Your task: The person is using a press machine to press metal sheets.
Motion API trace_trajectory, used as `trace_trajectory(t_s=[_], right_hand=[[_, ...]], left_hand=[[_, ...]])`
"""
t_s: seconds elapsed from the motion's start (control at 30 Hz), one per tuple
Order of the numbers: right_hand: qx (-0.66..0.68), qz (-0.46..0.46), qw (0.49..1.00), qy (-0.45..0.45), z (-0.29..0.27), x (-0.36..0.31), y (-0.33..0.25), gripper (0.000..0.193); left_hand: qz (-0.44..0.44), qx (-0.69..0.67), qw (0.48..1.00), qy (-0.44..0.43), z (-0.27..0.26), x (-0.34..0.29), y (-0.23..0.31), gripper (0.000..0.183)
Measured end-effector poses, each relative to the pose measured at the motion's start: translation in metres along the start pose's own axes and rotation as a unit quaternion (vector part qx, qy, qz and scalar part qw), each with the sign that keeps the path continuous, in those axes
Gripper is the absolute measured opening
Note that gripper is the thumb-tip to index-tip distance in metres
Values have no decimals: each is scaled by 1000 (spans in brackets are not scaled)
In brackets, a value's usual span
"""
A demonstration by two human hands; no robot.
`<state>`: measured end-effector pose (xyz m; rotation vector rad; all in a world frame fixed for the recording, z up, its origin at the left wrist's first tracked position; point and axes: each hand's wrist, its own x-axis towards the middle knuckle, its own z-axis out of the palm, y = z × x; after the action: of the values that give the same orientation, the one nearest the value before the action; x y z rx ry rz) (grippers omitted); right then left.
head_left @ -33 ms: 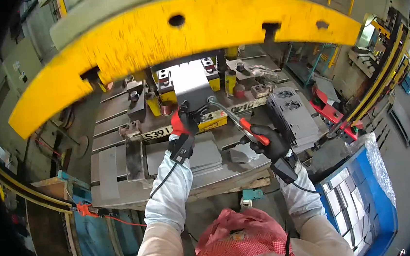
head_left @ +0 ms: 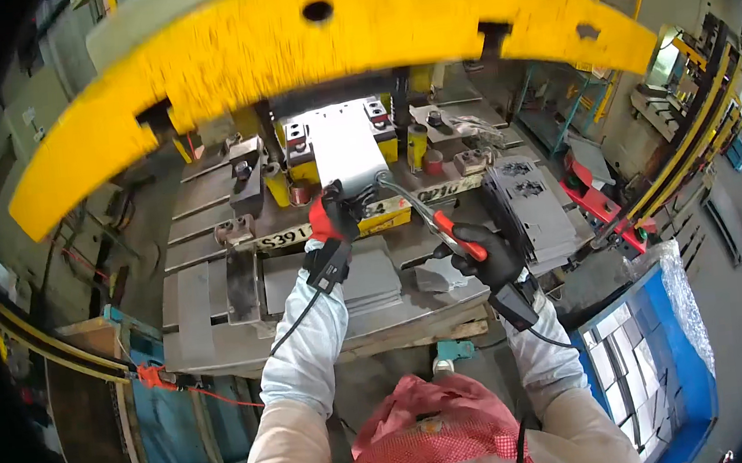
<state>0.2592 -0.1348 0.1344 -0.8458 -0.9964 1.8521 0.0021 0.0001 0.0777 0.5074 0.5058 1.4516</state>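
Note:
A flat metal sheet (head_left: 344, 146) lies in the yellow-and-black press die (head_left: 389, 150), its near end reaching out toward me. My left hand (head_left: 334, 214), in a black and red glove, grips the sheet's near left corner; its fingertips are partly hidden. My right hand (head_left: 494, 256), in a black glove, is closed round the red handles of long locking pliers (head_left: 422, 209). The pliers' rounded jaws meet the sheet's near right corner. Above and beyond, the yellow press beam (head_left: 389, 31) spans the view.
Flat sheets (head_left: 366, 276) are stacked before the die, and cut plates (head_left: 532, 208) are piled at right. A blue bin (head_left: 691, 353) of metal pieces stands at lower right. Yellow-and-black uprights (head_left: 692, 164) flank the slotted press table (head_left: 195, 286).
The yellow beam sits slightly higher in the view, and the sheet's near part looks brighter. Both hands and the pliers stay almost in place.

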Motion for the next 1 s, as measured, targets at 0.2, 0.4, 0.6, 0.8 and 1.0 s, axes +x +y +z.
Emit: trace_trajectory(t_s=[0.2, 0.4, 0.6, 0.8, 1.0], right_hand=[[-30, 9, 999, -38, 9, 3, -5, 35], [-98, -35, 994, -26, 0, 40, -32, 38], [-21, -116, 993, 15, 41, 166, -68, 37], [-61, -104, 992, -32, 4, 170, -66, 33], [-123, -141, 981, 41, -42, 13, -8, 53]], left_hand=[[254, 381, 888, 43, -59, 32, -16, 23], [68, 14, 996, -49, 16, -17, -4, 30], [95, 210, 971, -57, -4, -8, 3, 33], [79, 3, 994, -78, 3, 0, -12, 34], [83, 34, 995, -44, 17, -15, -5, 35]])
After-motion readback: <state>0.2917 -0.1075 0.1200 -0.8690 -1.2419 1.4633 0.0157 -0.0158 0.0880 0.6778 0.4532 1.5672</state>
